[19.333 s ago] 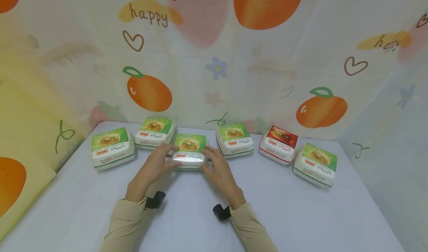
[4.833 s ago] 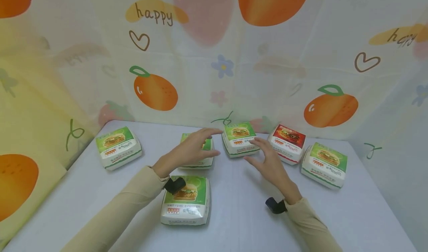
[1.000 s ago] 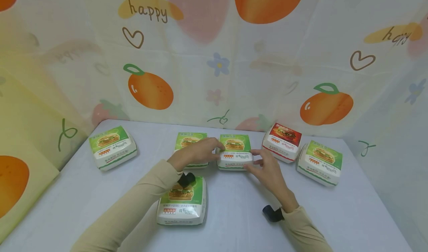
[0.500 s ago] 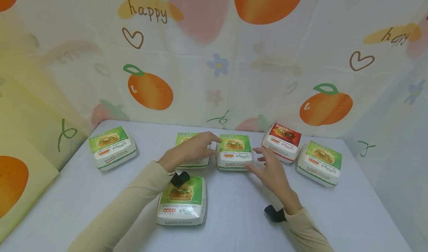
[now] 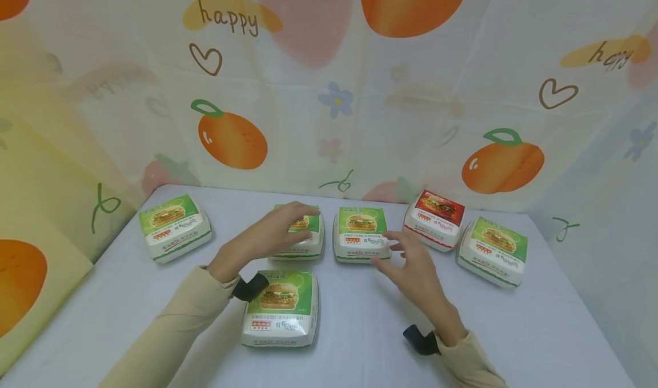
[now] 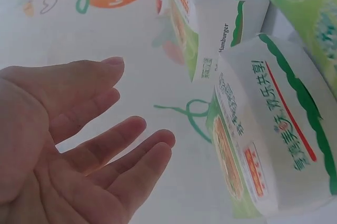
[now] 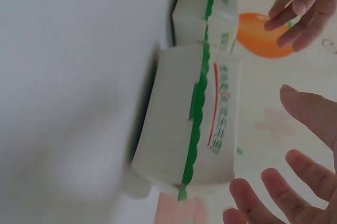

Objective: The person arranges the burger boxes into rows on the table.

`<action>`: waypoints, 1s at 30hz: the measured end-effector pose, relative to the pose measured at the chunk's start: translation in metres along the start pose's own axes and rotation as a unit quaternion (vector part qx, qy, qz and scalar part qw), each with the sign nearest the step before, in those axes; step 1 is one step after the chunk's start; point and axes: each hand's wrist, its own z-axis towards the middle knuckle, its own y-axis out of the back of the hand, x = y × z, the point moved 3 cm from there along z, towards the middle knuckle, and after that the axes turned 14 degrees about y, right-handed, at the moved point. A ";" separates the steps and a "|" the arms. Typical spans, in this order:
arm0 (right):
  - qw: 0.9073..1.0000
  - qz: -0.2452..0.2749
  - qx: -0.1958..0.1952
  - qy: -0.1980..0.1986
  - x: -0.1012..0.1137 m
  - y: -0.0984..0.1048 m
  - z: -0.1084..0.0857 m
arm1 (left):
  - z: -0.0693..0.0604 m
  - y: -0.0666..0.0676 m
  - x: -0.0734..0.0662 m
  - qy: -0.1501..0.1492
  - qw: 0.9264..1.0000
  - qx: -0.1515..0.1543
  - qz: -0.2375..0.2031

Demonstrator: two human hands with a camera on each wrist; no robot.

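Note:
Green-and-white burger boxes stand on a white-covered table. My left hand, its fingers loosely spread, hovers above a green burger box left of centre and hides part of its lid. Nothing lies between thumb and fingers in the left wrist view, where the hand is apart from the boxes. My right hand is beside the right side of the centre burger box, fingers bent loosely and parted. In the right wrist view, fingertips are near that box; contact cannot be told.
A larger-looking green burger box is at the front, near my left wrist. Another green box stands far left. A red burger box and a green one stand close together at right. A fruit-printed cloth hangs behind.
Over the longer span, the back-left place lost its box, and one stands in front. The centre box came forward and straightened. Within the last second, both hands released it; the left drew leftward.

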 end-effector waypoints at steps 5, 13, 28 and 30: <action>0.999 0.016 -0.006 0.037 0.014 -0.007 -0.003 | -0.013 0.003 0.008 0.000 0.999 -0.019 -0.026; 0.997 0.057 0.002 0.059 0.028 -0.021 -0.006 | -0.031 0.007 0.025 0.012 0.998 -0.051 -0.047; 0.983 0.100 0.113 0.105 0.064 -0.055 -0.018 | -0.060 0.018 0.067 0.039 0.989 -0.129 -0.064; 0.979 0.109 0.137 0.106 0.068 -0.060 -0.019 | -0.063 0.019 0.071 0.042 0.988 -0.134 -0.066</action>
